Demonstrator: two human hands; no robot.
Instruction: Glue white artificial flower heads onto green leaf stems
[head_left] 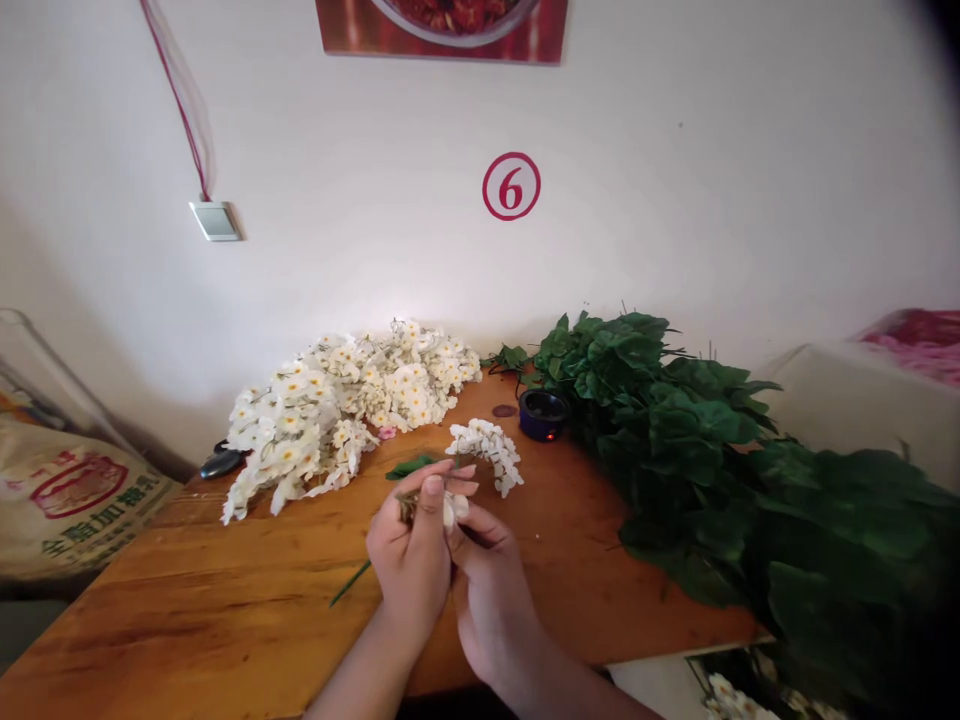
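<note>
My left hand (412, 545) is closed around an artificial flower stem (351, 583), whose green end sticks out to the lower left. White blossoms (454, 508) show between my two hands, and a green leaf (409, 466) pokes out behind the left one. With thumb and fingers pinched together, my right hand (491, 585) grips at the white blossoms. Just beyond my fingertips a curved spray of white flowers (487, 450) arches to the right; I cannot tell whether it belongs to the held stem. The fingers partly hide the point where the hands meet.
A heap of white flowers (300, 420) covers the back left of the wooden table (225, 590). Green leaves (660, 420) are piled along the right. Between them stands a small dark blue pot (543, 414) with a lit red light. A printed sack (75, 500) is at far left.
</note>
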